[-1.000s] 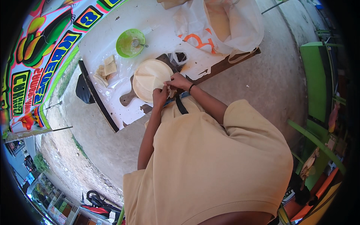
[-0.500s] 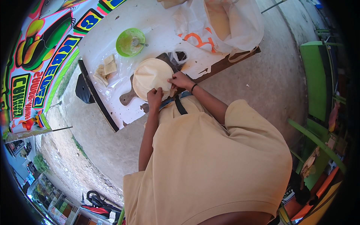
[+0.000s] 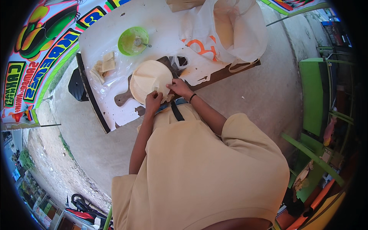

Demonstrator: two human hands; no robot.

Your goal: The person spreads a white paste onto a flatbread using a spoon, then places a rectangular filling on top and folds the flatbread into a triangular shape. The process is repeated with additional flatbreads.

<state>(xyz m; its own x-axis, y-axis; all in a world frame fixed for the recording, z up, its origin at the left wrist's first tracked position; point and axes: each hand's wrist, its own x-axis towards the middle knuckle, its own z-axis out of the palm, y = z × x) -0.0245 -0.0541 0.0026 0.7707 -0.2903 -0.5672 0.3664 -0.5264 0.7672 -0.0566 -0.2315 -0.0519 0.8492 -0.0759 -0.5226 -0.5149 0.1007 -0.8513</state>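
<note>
A round, pale, thin dough wrapper (image 3: 145,78), seemingly on a stack, lies over a dark wooden cutting board (image 3: 122,99) at the table's near edge. My left hand (image 3: 153,101) is closed in a pinch at the wrapper's near edge. To its right, my right hand (image 3: 180,88) pinches the wrapper's near right edge, where a small pale flap shows between the fingers of both hands. Left of the board, several folded wrapper pieces (image 3: 103,65) rest on clear plastic. Behind it stands a green bowl (image 3: 124,46) holding a spoon (image 3: 147,45) and some pale residue.
A large white bag (image 3: 245,38) with orange print takes up the table's far right. A small plastic bag (image 3: 181,61) with a dark opening sits just behind the board. Colourful banner (image 3: 46,57) hangs at the left, and a black stool (image 3: 78,86) stands beside the table.
The whole view has shifted slightly left. My hands stay at the wrapper's near edge and have come a little closer together, with a small pale flap now showing between them.
</note>
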